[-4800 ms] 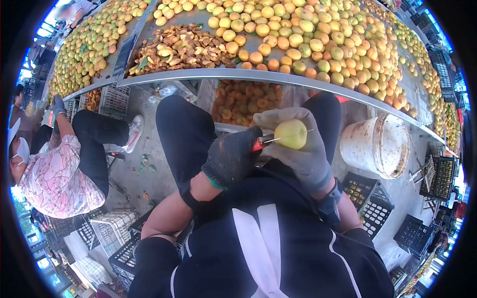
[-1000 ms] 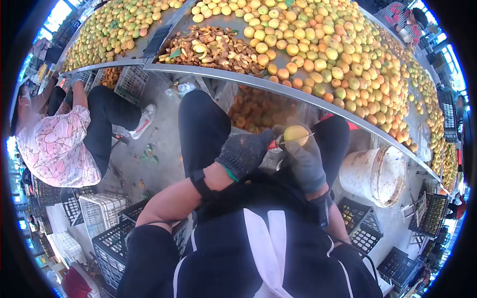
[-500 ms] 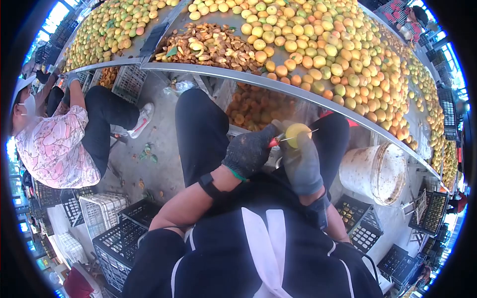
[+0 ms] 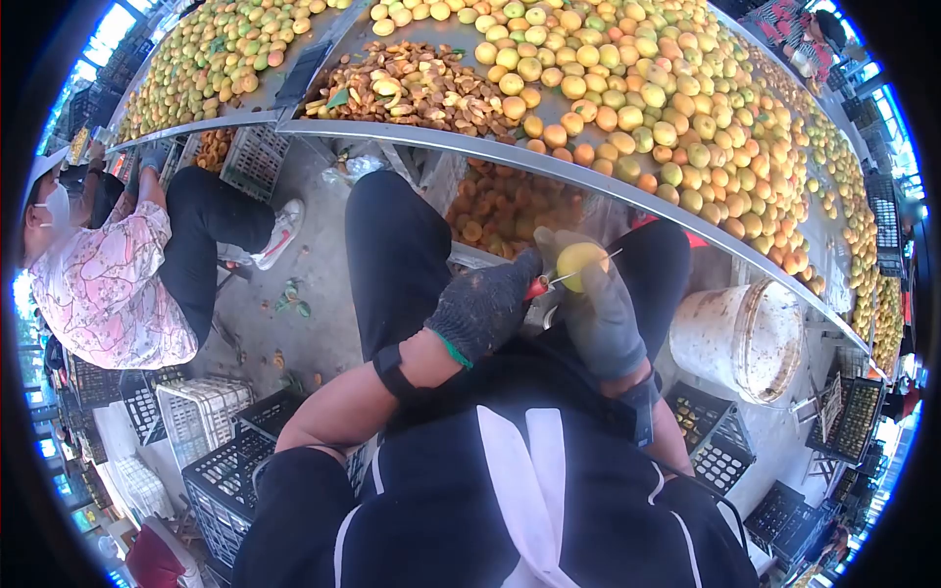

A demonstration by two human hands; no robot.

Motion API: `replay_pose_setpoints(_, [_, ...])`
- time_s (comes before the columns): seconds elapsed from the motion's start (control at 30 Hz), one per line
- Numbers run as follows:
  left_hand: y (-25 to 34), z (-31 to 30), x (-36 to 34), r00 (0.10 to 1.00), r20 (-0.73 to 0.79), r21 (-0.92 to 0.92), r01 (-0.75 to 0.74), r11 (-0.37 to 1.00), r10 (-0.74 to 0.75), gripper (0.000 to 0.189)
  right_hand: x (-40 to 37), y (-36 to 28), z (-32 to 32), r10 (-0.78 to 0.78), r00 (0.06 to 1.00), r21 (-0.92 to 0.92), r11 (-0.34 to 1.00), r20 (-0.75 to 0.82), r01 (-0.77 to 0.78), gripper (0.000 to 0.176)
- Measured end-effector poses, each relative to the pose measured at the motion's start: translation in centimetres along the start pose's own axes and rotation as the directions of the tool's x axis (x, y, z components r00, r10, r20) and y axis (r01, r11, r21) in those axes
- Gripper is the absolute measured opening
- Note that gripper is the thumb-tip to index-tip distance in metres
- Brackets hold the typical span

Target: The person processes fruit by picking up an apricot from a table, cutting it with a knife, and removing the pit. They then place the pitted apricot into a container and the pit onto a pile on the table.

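Observation:
My left hand (image 4: 480, 306), in a dark knit glove, is closed around the red handle of a small knife (image 4: 536, 287). The thin blade reaches to the right across a yellow apricot (image 4: 582, 265), its tip showing past the far side. Gripping that apricot is my right hand (image 4: 600, 318), in a grey glove blurred by motion. Both hands meet between my knees, above my lap. Just beyond them, below the table edge, a crate holds orange-brown apricot pieces (image 4: 500, 206).
A metal-edged table (image 4: 441, 140) curves in front, heaped with whole apricots (image 4: 676, 108) and a pile of cut pieces (image 4: 412, 88). A stained white bucket (image 4: 720, 338) lies at the right. Black crates (image 4: 230, 485) stand at lower left. A person in a pink patterned shirt (image 4: 113, 294) sits left.
My left hand with the knife has moved slightly left and down. The apricot and my right hand have shifted a little left too, and the knife's angle is steeper.

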State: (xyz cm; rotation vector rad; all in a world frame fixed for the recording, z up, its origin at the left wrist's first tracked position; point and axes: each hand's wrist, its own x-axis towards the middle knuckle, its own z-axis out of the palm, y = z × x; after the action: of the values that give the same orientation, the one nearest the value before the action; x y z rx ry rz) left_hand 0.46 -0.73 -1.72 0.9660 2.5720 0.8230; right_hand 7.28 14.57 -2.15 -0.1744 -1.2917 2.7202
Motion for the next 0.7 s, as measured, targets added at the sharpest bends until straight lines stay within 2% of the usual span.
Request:
replay_pose_setpoints(0.1, [-0.3,-0.2,0.3,1.0,0.02,0.032,-0.022,0.999,0.021,0.033,-0.1,-0.5,0.3,0.058,0.998,-0.043,0.997,-0.034,-0.059,0.044])
replay_pose_setpoints(0.17, [-0.4,-1.2,0.7,0.994,-0.001,0.012,-0.105,0.994,0.105,0.032,-0.5,-0.4,0.1,0.107,0.991,-0.055,0.992,-0.075,-0.111,0.043])
replay_pose_setpoints(0.23, [-1.0,-0.3,0.8,0.995,-0.02,0.005,-0.099,0.995,0.099,0.032,-0.5,-0.4,0.0,0.077,0.988,-0.312,0.943,-0.13,-0.115,0.042])
replay_pose_setpoints(0.27, [-1.2,0.0,1.0,0.995,-0.039,-0.001,-0.096,0.995,0.096,0.033,-0.4,-0.5,0.2,0.073,0.989,-0.31,0.944,-0.129,-0.11,0.042])
replay_pose_setpoints(0.33, [-0.3,-0.4,0.9,0.996,-0.029,-0.018,-0.086,0.996,0.086,0.033,-0.5,-0.6,0.7,0.016,0.997,-0.111,0.994,-0.081,-0.025,0.041])
replay_pose_setpoints(0.37, [0.2,-0.6,0.8,0.997,-0.019,-0.038,-0.074,0.997,0.074,0.034,-0.6,-0.5,0.6,0.018,0.996,-0.108,0.994,-0.087,-0.027,0.041])
replay_pose_setpoints(0.43, [0.7,-0.7,0.6,0.999,0.012,-0.084,-0.037,0.996,0.038,0.032,-0.9,-0.5,0.5,-0.055,0.997,-0.209,0.977,-0.062,0.041,0.042])
replay_pose_setpoints(0.5, [0.5,-0.2,0.5,0.999,0.035,-0.123,0.005,0.992,0.0,0.03,-1.2,-0.5,0.7,-0.075,0.996,-0.232,0.971,-0.048,0.062,0.043])
replay_pose_setpoints(0.57, [-0.4,1.2,0.0,0.991,-0.105,-0.137,-0.092,0.986,0.078,0.025,-1.6,-0.3,0.9,-0.091,0.995,-0.251,0.965,-0.037,0.079,0.044])
replay_pose_setpoints(0.7, [-0.7,1.6,-0.5,0.987,-0.15,-0.192,-0.094,0.977,0.065,0.021,-1.8,0.0,1.3,-0.136,0.99,-0.37,0.922,-0.036,0.113,0.041])
